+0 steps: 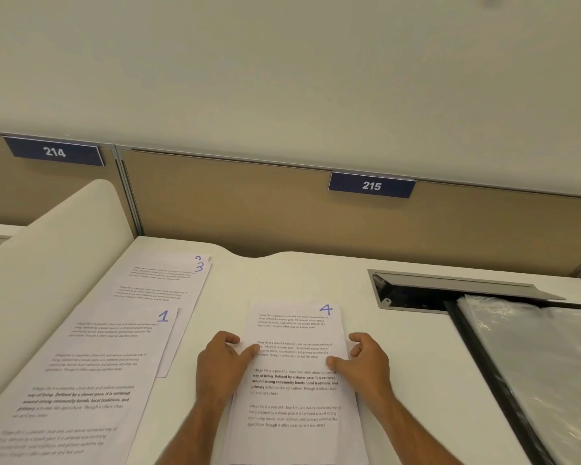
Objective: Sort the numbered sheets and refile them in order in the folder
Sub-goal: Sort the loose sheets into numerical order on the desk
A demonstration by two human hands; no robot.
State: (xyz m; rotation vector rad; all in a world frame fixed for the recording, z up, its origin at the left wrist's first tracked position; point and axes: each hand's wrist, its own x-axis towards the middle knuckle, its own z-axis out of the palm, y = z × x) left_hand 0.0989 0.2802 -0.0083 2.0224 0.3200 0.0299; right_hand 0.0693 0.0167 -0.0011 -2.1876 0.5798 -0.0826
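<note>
Both forearms reach in from the bottom edge toward a stack of printed sheets lying in the middle of the white surface (316,276). On top lies the sheet marked 4 (296,374), the blue handwritten numeral at its upper right corner. The left hand (223,359) rests at the stack's left edge, thumb laid flat on the paper and fingers curled at the margin; whether that grip actually pinches the sheet cannot be told. The right hand (366,360) sits at the right edge, thumb pressing on the page and fingers curled just off the paper's side, and its hold is equally unclear.

To the left, well apart from the hands, the sheet marked 1 (91,380) lies along a curved white divider (47,280). Partly under its far end lies the sheet marked 3 (168,280), and beneath that one another sheet (200,258) shows only a sliver with the top of a blue numeral that cannot be read.

At the right edge lies the open folder (534,364), with a black spine and glossy clear sleeves. Beyond it a cable hatch (416,293) is sunk into the surface, lid raised. Number plates 214 (54,152) and 215 (371,185) hang on the tan partition (232,209) behind.
</note>
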